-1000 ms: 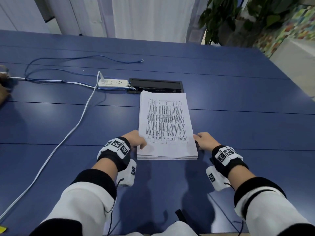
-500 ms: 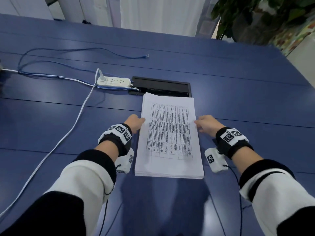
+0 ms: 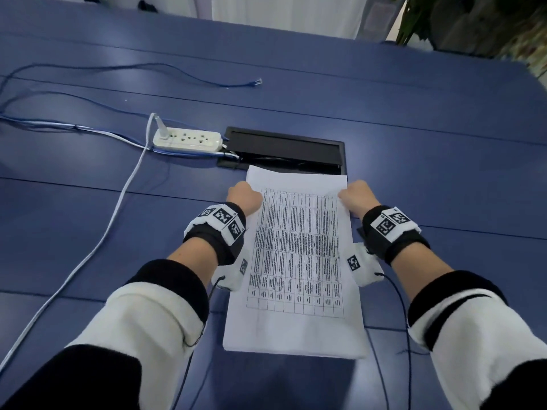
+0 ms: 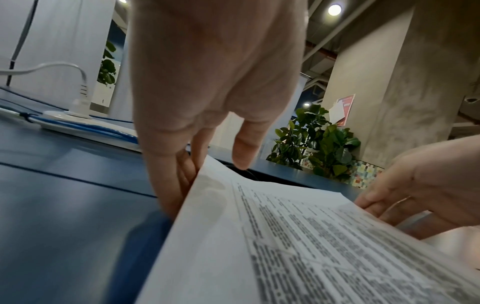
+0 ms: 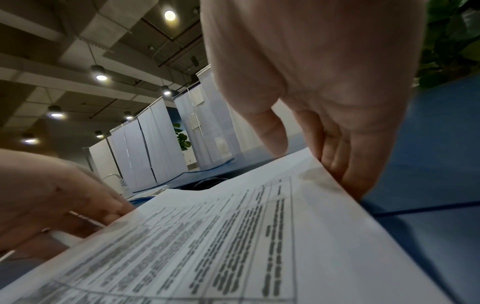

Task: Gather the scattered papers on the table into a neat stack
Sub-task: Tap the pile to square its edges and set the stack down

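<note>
The thin stack of white printed paper sheets (image 3: 296,261), lying on the blue bench (image 3: 444,173) just before the black cable hatch (image 3: 284,149), looks light, limp and slippery, so left hand (image 3: 244,198) and right hand (image 3: 356,196) each grip a far long edge, fingers tucked beneath.

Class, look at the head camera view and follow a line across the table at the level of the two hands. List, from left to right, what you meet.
white power cable → left hand → stack of papers → right hand → bare blue table
</note>
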`<state>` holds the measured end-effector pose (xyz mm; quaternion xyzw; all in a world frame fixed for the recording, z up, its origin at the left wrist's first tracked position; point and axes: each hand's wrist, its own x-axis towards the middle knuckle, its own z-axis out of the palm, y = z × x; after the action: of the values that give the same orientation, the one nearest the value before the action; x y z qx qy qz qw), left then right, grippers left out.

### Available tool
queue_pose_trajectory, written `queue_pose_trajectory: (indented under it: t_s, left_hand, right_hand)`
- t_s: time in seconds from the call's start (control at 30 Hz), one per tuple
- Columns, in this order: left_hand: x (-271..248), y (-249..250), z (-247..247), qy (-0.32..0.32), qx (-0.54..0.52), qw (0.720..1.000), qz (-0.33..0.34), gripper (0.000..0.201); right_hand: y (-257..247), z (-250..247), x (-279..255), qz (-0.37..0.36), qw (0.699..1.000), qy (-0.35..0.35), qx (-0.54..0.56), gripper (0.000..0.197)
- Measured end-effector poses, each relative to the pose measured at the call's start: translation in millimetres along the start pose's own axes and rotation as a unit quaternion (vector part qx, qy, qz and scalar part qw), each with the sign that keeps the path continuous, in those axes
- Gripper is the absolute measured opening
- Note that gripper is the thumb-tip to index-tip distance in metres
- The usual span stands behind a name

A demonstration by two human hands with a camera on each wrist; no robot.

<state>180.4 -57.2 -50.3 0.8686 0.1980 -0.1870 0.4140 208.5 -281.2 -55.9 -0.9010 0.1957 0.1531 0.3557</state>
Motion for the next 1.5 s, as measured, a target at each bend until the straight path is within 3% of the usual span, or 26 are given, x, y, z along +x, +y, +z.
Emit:
queue_pose_trajectory:
  t_s: [0.13,0.23,0.37,0.5,0.57,0.7,0.8,0.97,1.03,1.1,1.17,1.33,1.5]
  left_hand:
    - [4.7,-3.6,-2.8,0.022,-0.012,1.0,-0.004,0.013]
    - [11.4,-2.9,-4.4,0.016,-0.051,0.998,-0.018,0.022]
    - [10.4,7.2,-8.7,-0.023,-0.04,0.998,-0.03,0.009]
    - [9.1,6.9,-10.4,-0.036,-0.021,0.999,-0.036,0.01]
    - [8.8,5.5,-7.6,-0.038,-0.03,0.998,-0.038,0.017]
    - [8.0,4.5,-6.1,-0.032,-0.051,0.997,-0.045,0.033]
    - [4.9,0.6,-9.8,-0.034,-0.052,0.996,-0.061,0.035]
    - [-5.7,-7.6,-8.2,-0.047,-0.041,0.996,-0.066,0.036]
    - [-9.2,-10.1,-6.0,-0.056,-0.044,0.995,-0.068,0.041]
    - [-11.6,-12.1,-4.0,-0.058,-0.06,0.994,-0.07,0.043]
    - [-12.9,-14.0,-2.9,-0.055,-0.081,0.993,-0.071,0.04]
    - [-16.9,-15.0,-5.9,-0.042,-0.085,0.993,-0.07,0.009]
    - [-2.8,-10.8,-10.0,-0.03,-0.093,0.994,-0.058,0.011]
  right_hand:
    - [6.3,1.8,6.5,-0.011,0.999,0.004,-0.03,0.033]
    - [6.4,-0.7,14.8,-0.001,0.999,0.036,-0.009,0.035]
    - [6.6,1.4,23.4,0.015,0.999,0.031,-0.011,0.034]
    - [17.5,4.1,27.6,0.053,0.997,0.053,0.019,0.019]
    - [21.6,6.6,24.9,0.05,0.997,0.06,0.021,0.011]
    - [28.4,6.1,19.4,0.017,0.997,0.069,0.03,0.022]
    - [40.3,4.1,14.1,0.022,0.997,0.065,0.047,0.014]
    - [50.6,2.3,-4.5,0.029,0.995,0.064,0.075,0.018]
    - [50.5,4.3,-11.8,0.013,0.995,0.079,0.068,0.007]
    - [49.0,5.3,-20.9,0.0,0.992,0.106,0.069,0.011]
    - [46.5,5.3,-30.0,-0.011,0.99,0.125,0.066,0.014]
    - [44.3,3.6,-32.8,0.001,0.99,0.112,0.085,0.018]
    - [49.8,1.6,7.0,0.025,0.996,0.065,0.062,0.007]
